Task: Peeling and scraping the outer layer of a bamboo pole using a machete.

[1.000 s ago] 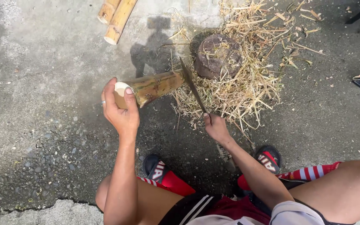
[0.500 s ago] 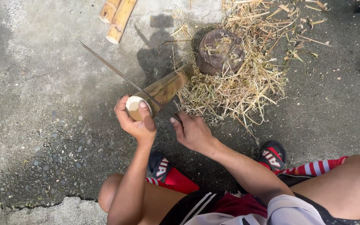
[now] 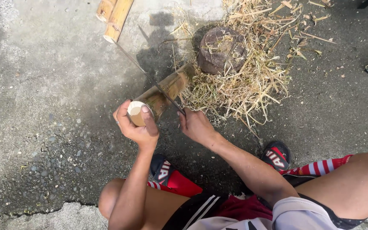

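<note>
On concrete | left hand (image 3: pixel 136 127) grips bamboo (image 3: pixel 162 94) | right hand (image 3: pixel 196 125) clenches knife (image 3: pixel 150 76) | shavings (image 3: pixel 243 81) piled, stripping unfinished

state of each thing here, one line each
bamboo piece: tilted, near end held, far end down by the wood block
long blade: laid across the bamboo
left hand: grip closed on bamboo end
right hand: grip closed on blade handle
wood block: upright amid shavings

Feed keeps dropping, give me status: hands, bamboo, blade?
Left hand grips bamboo at its cut end. Right hand holds blade laid across bamboo. Far end by stump, shavings around.
</note>
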